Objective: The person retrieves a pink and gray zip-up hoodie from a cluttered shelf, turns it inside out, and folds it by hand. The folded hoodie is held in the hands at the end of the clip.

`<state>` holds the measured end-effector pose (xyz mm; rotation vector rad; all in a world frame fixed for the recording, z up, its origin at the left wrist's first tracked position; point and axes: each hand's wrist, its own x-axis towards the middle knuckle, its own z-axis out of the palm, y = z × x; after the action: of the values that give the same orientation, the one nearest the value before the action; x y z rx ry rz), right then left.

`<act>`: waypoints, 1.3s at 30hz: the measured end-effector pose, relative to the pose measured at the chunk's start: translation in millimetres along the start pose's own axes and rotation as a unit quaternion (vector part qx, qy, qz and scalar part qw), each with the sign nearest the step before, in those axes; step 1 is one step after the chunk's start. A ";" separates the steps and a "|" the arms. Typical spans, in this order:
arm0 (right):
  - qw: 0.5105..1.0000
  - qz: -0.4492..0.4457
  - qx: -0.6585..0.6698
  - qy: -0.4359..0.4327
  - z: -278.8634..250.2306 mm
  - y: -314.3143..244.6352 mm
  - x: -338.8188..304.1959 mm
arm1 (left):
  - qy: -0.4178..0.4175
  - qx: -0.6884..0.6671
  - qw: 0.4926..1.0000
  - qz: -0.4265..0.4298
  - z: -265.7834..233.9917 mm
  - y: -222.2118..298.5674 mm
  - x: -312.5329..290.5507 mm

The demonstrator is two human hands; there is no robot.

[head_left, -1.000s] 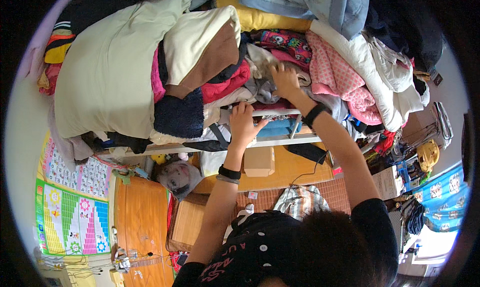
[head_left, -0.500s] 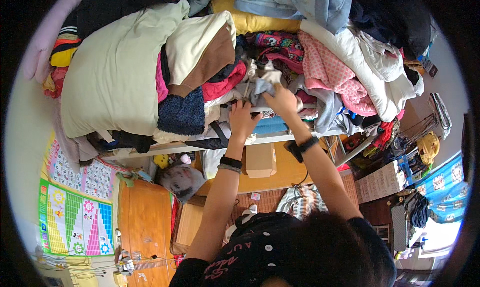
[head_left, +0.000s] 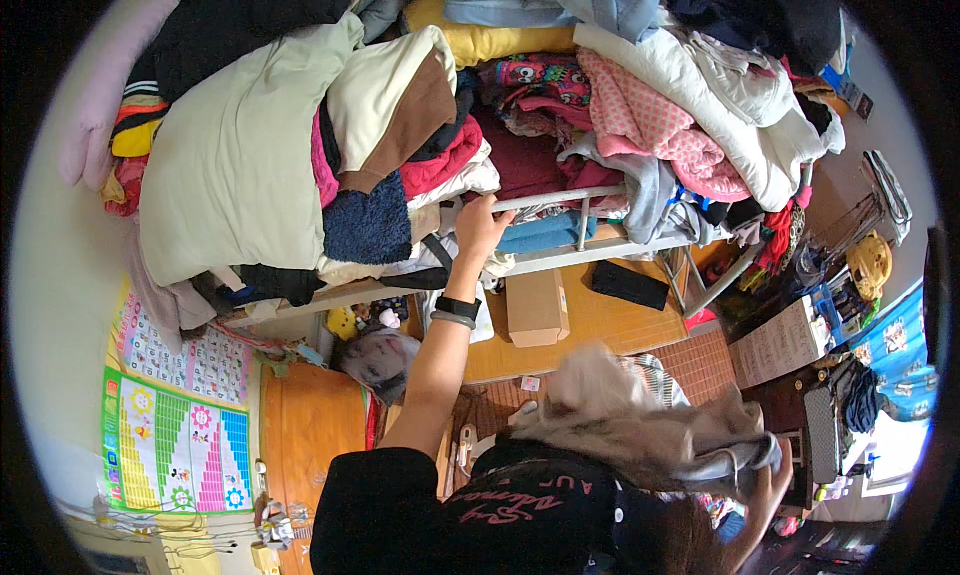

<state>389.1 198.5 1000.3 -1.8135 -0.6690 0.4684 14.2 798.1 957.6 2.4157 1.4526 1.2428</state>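
My left hand (head_left: 479, 231) is closed round the pale metal rail (head_left: 560, 197) at the edge of a raised bunk heaped with clothes. Low on the right, beside my body, my right hand (head_left: 770, 479) is closed on one end of a grey-beige garment (head_left: 655, 425). The cloth trails to the left across my front, its far end blurred by motion. Just beyond my left hand lie a dark red cloth (head_left: 517, 160), a red-pink garment (head_left: 448, 162) and a navy fleece (head_left: 366, 220). A folded blue cloth (head_left: 545, 233) sits behind the rail.
A large pale green pillow (head_left: 245, 155) fills the bunk's left part; a pink dotted quilt (head_left: 640, 110) lies right. Below, a cardboard box (head_left: 537, 307) and a flat black item (head_left: 629, 285) rest on a yellow-brown desk (head_left: 590, 330). A white ladder-like frame (head_left: 715, 287) slants at right.
My right hand has pulled the grey-beige garment off the heap and swung it down to the right, baring the dark red cloth. My left hand stays at the rail.
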 end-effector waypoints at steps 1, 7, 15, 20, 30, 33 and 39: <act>0.997 -0.005 -0.062 0.049 -10.3 0.2 -16.0 | 0.003 0.000 1.000 -0.004 -0.6 2.7 0.7; 0.985 -0.064 -0.159 -0.015 27.4 -42.4 -42.2 | -0.027 -0.025 0.999 -0.003 -5.7 3.8 2.0; 0.964 -0.210 -0.155 0.058 53.1 -96.5 29.0 | -0.063 -0.018 0.998 -0.011 -6.9 -2.3 2.0; 0.975 -0.178 -0.124 0.039 55.7 -116.6 50.6 | -0.056 -0.021 0.998 -0.002 -8.0 -3.3 0.2; 0.916 -0.273 -0.193 -0.222 180.1 -189.8 123.6 | -0.093 -0.059 0.993 -0.041 -23.2 6.0 3.0; 0.884 -0.293 -0.188 -0.312 248.1 -220.9 148.3 | -0.103 -0.089 0.989 -0.062 -24.4 6.6 3.0; 0.740 -0.475 -0.192 -0.436 403.6 -252.9 218.4 | -0.056 -0.052 0.997 -0.029 -19.0 1.5 3.7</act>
<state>255.1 693.5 1108.0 -1.2410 -2.3353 0.4588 3.6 793.8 973.3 2.3179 1.3807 1.1218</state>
